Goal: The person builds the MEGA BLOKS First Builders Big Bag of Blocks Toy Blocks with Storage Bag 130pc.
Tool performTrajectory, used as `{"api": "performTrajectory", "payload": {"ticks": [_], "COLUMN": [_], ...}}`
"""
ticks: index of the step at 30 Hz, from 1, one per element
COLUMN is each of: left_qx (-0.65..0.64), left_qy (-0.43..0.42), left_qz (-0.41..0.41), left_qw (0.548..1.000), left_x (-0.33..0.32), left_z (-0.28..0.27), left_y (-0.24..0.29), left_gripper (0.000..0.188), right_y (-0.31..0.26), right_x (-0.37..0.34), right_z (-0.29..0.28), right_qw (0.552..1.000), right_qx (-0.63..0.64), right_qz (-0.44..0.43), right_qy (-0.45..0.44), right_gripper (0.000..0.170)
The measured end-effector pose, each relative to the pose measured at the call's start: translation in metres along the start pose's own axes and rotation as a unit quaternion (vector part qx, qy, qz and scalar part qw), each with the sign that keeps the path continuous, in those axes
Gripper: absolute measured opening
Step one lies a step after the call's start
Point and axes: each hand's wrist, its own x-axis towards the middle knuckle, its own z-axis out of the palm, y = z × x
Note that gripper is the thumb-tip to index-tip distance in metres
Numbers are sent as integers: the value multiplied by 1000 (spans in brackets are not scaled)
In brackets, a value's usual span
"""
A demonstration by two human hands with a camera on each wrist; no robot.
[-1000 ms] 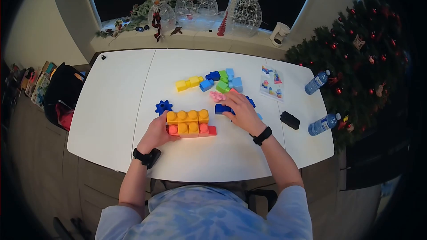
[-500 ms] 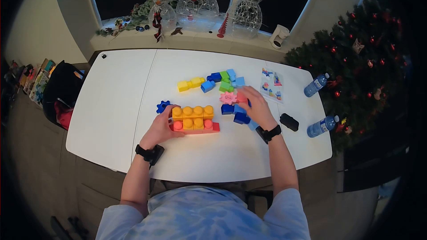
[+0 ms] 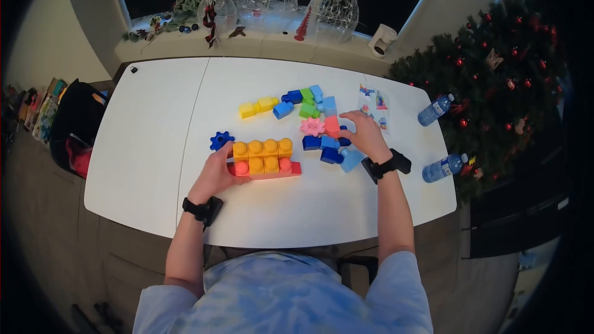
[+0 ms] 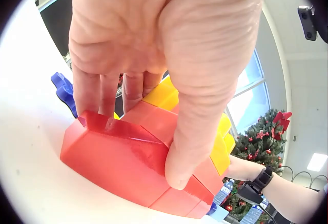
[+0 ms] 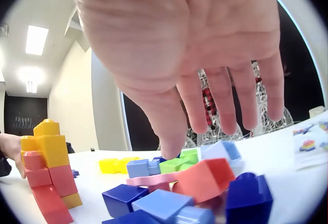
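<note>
My left hand [image 3: 213,176] grips the left end of a toy block build [image 3: 263,158], yellow studded bricks stacked over red ones. In the left wrist view the thumb presses the side of the red bricks [image 4: 118,157], with the fingers around the far side. My right hand [image 3: 366,136] hovers over loose bricks, fingers apart and relaxed, holding nothing. Below it lies a coral-red brick [image 5: 202,180] beside a pink gear-shaped piece [image 3: 312,127]. Blue bricks [image 3: 331,156] lie in front of these. A dark blue gear piece [image 3: 221,141] sits just beyond my left hand.
Yellow bricks [image 3: 258,107], green bricks [image 3: 308,109] and more blue ones lie farther back. A picture sheet [image 3: 374,104] is at the back right. Two water bottles [image 3: 436,110] stand along the right edge of the white table [image 3: 142,148].
My right hand has pulled back to the right from the pink gear and coral-red brick, uncovering both. My left hand keeps its grip on the build, which shifted slightly right early on.
</note>
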Motion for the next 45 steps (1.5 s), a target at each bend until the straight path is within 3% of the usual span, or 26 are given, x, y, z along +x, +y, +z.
{"api": "performTrajectory", "payload": {"ticks": [6, 8, 9, 12, 15, 18, 20, 21, 24, 25, 28, 30, 34, 36, 39, 41, 45], "left_qx": [13, 38, 38, 18, 34, 42, 21, 23, 22, 26, 15, 15, 17, 15, 10, 22, 36], "left_qy": [-2, -15, -15, -15, -19, -14, -18, -12, -12, -7, -17, -17, -9, -3, -4, -7, -29], "left_qz": [-14, -23, -23, -23, -29, -30, -9, -11, -4, -7, -5, -9, -11, -23, -19, -22, -28], "left_qw": [1000, 999, 999, 999, 999, 999, 1000, 1000, 1000, 1000, 1000, 1000, 1000, 1000, 1000, 999, 999], "left_x": [0, 0, -1, -1, 0, -2, -2, -1, -1, -1, -1, -1, -2, -3, -3, -4, -2], "left_z": [-2, -1, -1, -1, -1, -1, -1, -1, -1, -1, 0, 0, 1, -1, 0, -1, -3], "left_y": [5, 1, 0, -3, -2, 2, -3, -9, -7, -5, -9, -10, -12, -6, -12, -12, -12], "left_gripper": [65, 82, 82, 84, 84, 81, 78, 78, 72, 72, 71, 72, 76, 67, 71, 72, 77], "right_y": [-13, -13, -10, -10, 1, 12, 21, 27, 35, 28, -29, -61, -106, -110, -107, -115, -115], "right_x": [21, 26, 28, 29, 25, 22, 20, 20, 20, 28, 57, 89, 144, 162, 176, 177, 167], "right_z": [55, 60, 60, 54, 48, 38, 37, 37, 44, 43, 24, 29, 75, 109, 144, 143, 138], "right_qw": [999, 999, 999, 997, 998, 985, 961, 962, 992, 992, 994, 990, 972, 967, 963, 956, 959], "right_qx": [-37, -31, -31, -23, 35, 136, 220, 221, 43, 47, 44, 74, 69, 48, 16, -2, 29], "right_qz": [-2, -24, -24, 29, 37, 81, 158, 151, 120, 113, 9, -96, -221, -236, -224, -213, -198], "right_qy": [-27, -18, -18, -64, -29, -66, -55, -57, -20, -20, 95, 67, -52, -79, -149, -201, -200], "right_gripper": [45, 38, 38, 37, 41, 48, 45, 45, 36, 36, 30, 31, 41, 44, 46, 42, 38]}}
